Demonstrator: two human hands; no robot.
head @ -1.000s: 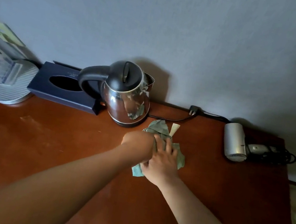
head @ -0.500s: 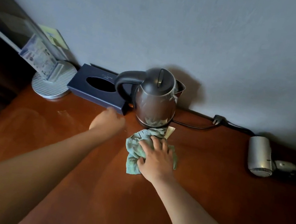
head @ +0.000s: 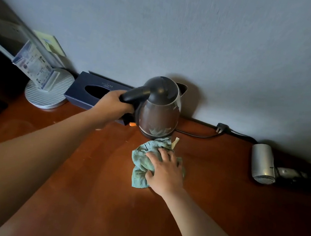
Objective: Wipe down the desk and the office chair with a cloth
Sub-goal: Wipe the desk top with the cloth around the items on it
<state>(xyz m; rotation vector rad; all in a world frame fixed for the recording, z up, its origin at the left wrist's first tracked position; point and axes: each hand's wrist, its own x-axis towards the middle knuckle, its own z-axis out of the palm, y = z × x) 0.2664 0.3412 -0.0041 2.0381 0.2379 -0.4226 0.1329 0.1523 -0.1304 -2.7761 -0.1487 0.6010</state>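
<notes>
Cloth under right hand; left hand grips kettle.

A reddish-brown wooden desk is carrying everything here, with a crumpled green cloth lying near its middle and a steel kettle sitting just behind the cloth, seemingly on its dark base. Along the back edge a dark tissue box is resting beside a round ribbed stand, while a black power cord is trailing rightward. A silver hair dryer is lying well apart at the right end.
</notes>
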